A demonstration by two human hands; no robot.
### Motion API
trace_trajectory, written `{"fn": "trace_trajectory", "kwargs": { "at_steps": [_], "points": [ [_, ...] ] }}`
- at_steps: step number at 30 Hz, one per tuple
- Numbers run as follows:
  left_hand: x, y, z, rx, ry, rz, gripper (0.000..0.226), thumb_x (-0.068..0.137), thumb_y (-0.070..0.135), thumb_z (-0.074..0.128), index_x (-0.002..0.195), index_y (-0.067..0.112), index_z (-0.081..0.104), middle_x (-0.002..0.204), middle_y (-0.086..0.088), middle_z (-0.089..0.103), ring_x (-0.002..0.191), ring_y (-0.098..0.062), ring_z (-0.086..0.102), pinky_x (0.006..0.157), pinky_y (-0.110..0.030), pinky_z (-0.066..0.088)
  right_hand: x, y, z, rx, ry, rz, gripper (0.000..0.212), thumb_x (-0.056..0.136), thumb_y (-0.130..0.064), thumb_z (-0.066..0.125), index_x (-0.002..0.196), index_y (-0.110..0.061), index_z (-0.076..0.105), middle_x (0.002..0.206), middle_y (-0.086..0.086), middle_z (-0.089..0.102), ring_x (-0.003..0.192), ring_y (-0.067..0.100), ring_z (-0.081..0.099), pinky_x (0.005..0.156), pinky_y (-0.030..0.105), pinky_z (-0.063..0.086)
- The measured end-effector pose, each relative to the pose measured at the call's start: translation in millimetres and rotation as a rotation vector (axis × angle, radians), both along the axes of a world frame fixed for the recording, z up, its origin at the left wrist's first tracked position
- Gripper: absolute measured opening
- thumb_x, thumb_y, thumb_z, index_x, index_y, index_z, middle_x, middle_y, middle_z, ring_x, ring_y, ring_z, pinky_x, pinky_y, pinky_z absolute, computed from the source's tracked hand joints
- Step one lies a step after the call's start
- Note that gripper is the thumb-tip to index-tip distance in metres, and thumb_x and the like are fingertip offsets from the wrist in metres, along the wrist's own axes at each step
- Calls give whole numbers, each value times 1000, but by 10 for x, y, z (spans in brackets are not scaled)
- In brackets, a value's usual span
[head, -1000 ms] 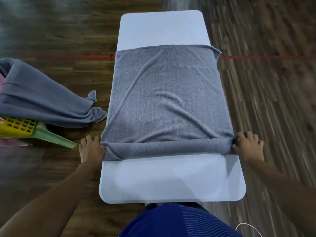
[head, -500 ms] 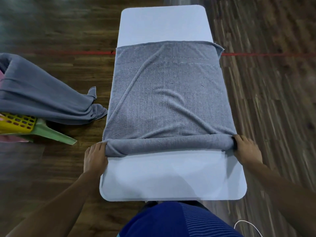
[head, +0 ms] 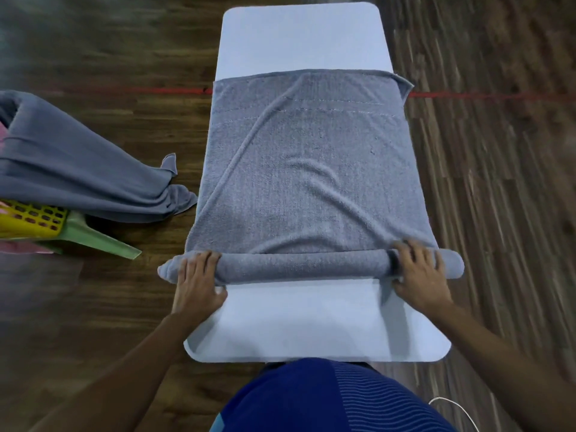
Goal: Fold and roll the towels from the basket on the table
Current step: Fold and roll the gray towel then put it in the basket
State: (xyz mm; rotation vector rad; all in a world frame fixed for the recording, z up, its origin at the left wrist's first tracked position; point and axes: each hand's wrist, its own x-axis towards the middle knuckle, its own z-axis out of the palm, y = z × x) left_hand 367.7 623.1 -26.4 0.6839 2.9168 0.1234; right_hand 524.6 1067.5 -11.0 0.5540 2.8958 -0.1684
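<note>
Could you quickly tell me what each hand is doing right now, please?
Left hand: open, fingers pressing flat on the rolled end of the grey towel.
Right hand: open, fingers spread over the same roll.

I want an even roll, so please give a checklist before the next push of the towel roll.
1. Left hand near the left end of the roll: ok.
2. Right hand near its right end: ok.
3. Roll straight across the table: ok.
4. Flat towel ahead smooth: not ok, long creases.
5. Roll ends within table edges: not ok, both overhang.
6. Inner tightness: cannot tell.
</note>
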Motion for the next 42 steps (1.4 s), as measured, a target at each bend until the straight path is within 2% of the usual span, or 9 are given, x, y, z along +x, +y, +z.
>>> {"fn": "trace_trajectory", "kwargs": {
  "at_steps": [3, 6, 11, 17, 24, 30, 36, 39, 42],
  "points": [
    [-87, -16, -45, 17, -6, 45, 56, 65, 28, 58, 118, 9, 59, 113, -12, 61, 103, -35, 54, 91, -50, 43, -50, -161, -122, -44, 21, 112, 58, 73, -26, 74, 127, -22, 53, 128, 5, 56, 120, 31, 50, 102, 54, 34],
    [-213, -91, 7, -69, -8, 67, 42, 65, 18, 55, 106, 13, 61, 104, -10, 60, 97, -35, 52, 85, -49, 40, -94, -49, -146, -50, 64, 78, 39, 78, -8, 67, 115, -19, 61, 108, 5, 64, 103, 33, 59, 94, 50, 39],
    [-230, -22, 111, -297, -64, 326, 67, 76, 15, 67, 138, 16, 40, 136, -16, 41, 126, -37, 36, 105, -50, 28, -99, 72, -67, -21, 49, 5, 39, 76, -3, 66, 113, -14, 63, 104, 10, 62, 98, 37, 58, 91, 51, 39],
    [95, 441, 109, 77, -21, -80, 71, 62, 18, 71, 128, 13, 46, 131, -14, 45, 120, -33, 39, 104, -54, 34, -180, -373, -71, -54, 35, 36, 58, 70, -26, 74, 124, -23, 55, 125, 9, 52, 114, 37, 48, 104, 55, 26],
    [88, 657, 39, 109, -60, -44, 44, 66, 7, 70, 109, 11, 65, 104, -11, 67, 97, -34, 61, 92, -45, 46, -165, -542, -97, -91, 54, 50, 39, 80, -20, 58, 118, -24, 60, 114, 1, 63, 108, 28, 56, 102, 45, 30],
    [-110, 663, 220, 63, -336, 1, 31, 82, 35, 43, 104, 16, 54, 91, -12, 68, 83, -35, 62, 78, -40, 45, -386, -340, 123, -339, -265, -72, 19, 92, -35, 47, 109, -27, 50, 113, 6, 62, 115, 28, 52, 98, 43, 29],
    [-74, 669, 127, 234, 92, 20, 22, 86, 19, 55, 103, 7, 61, 97, -15, 63, 88, -36, 58, 77, -46, 45, -351, -408, 82, -102, 189, 11, 25, 87, -31, 65, 104, -14, 60, 104, 9, 59, 98, 35, 53, 82, 45, 38],
    [71, 615, 12, 186, 11, -111, 42, 83, 34, 53, 118, 10, 60, 117, -11, 62, 107, -31, 56, 96, -47, 43, -176, -546, 9, -107, 165, 134, 45, 78, -49, 73, 111, -21, 60, 112, 2, 60, 104, 27, 54, 89, 45, 39],
    [61, 509, -88, 18, -51, -161, 64, 75, 24, 62, 136, 10, 48, 136, -10, 53, 128, -31, 46, 114, -53, 27, -90, -545, -128, -47, 113, 180, 59, 73, -33, 79, 125, -19, 55, 125, 4, 57, 116, 27, 51, 103, 46, 33]
  ]
}}
